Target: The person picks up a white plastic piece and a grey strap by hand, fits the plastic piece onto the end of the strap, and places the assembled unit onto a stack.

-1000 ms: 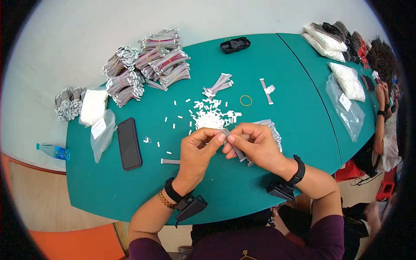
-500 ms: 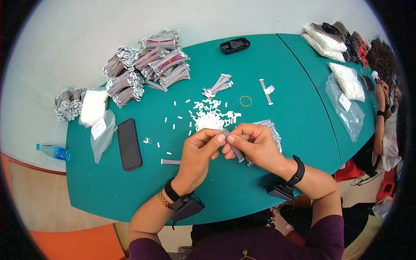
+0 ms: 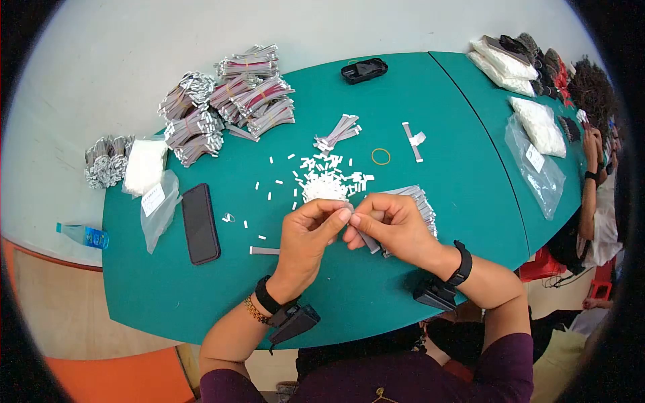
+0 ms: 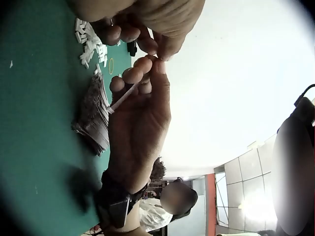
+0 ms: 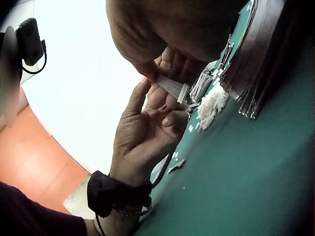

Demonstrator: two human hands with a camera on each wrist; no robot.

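Observation:
A flat grey ribbon cable [image 3: 367,243] is held between both hands, over the middle of the green table [image 3: 222,302]. My left hand [image 3: 306,242] pinches it between thumb and index finger, and my right hand [image 3: 396,225] does the same, fingertips meeting the left ones. The right wrist view shows the cable's white connector [image 5: 182,92] fanning out below the fingertips. Past my right palm in the left wrist view runs the cable's tail [image 4: 123,97]. Fingertips hide the stretch between. Just beyond lies a pile of small white connector housings [image 3: 326,185].
A stack of ribbon cables [image 3: 420,208] lies beside my right hand. Bundled cables [image 3: 252,94] are heaped at the back left, near a phone [image 3: 201,223] and a bag of white parts [image 3: 145,168]. A rubber band [image 3: 381,156] and black case [image 3: 364,70] lie farther back.
My fingertips have shifted slightly and come closer together, covering more of the cable between them. Both hands otherwise stay in place.

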